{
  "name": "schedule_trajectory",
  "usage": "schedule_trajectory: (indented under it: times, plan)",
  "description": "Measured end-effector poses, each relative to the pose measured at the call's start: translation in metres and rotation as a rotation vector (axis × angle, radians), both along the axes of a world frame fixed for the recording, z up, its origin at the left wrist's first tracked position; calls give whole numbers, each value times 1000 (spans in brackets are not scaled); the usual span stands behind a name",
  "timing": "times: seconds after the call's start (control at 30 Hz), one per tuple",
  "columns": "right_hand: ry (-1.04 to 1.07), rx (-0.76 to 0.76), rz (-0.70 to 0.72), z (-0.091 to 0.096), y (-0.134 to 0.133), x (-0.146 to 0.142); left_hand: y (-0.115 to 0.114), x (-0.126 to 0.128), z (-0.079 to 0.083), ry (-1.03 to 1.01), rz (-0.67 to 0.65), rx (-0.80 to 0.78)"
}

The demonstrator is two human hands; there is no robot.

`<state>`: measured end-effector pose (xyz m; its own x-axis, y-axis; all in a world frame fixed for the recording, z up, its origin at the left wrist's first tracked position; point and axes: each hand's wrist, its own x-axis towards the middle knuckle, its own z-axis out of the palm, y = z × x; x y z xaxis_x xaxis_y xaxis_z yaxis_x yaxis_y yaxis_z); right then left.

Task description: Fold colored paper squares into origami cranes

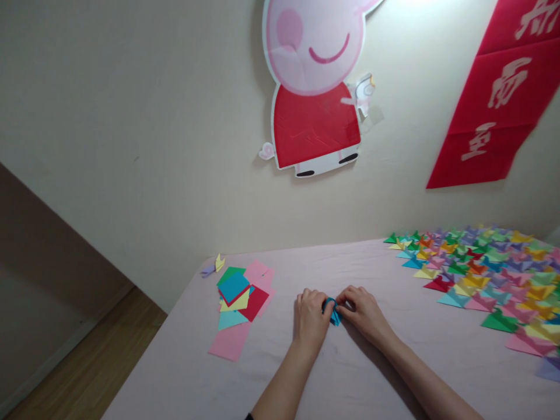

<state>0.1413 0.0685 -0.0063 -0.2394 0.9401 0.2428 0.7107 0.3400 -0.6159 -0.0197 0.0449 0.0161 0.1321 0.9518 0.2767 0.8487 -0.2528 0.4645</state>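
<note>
A small piece of folded blue paper (335, 318) lies on the pale pink cloth between my two hands. My left hand (311, 314) grips its left side, with the thumb along the near edge and the fingers curled over. From the right, my right hand (361, 308) pinches the paper's other edge between thumb and forefinger. Parts of the paper are hidden under the fingers, so its exact folded form cannot be made out.
Loose coloured paper squares (234, 286) lie in a heap to the left. Beyond them sit a yellow folded paper piece (219, 263) and a purple one (209, 270). Many folded paper figures (476, 274) stand in rows at the right. A wall (196, 146) rises behind the cloth-covered surface (175, 361).
</note>
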Motion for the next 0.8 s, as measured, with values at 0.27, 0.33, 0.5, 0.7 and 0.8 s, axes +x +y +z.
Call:
schedule_trajectory:
  times: [0.27,0.33,0.5,0.7,0.8]
  plan:
    - [-62,-34,-33,0,8,-5,2,-3,-2,-73,-14,-19]
    - [-71,-38,-36,-1,11,-5,2,-4,-2,-84,-32,-24]
    - [-74,-54,-24,-1,14,-3,3,-2,-2,-117,-19,-31]
    - [-43,-81,53,5,13,3,5,-3,-3,-147,-34,-36]
    - [-34,-72,68,4,13,4,5,-4,-4,-163,-40,-33]
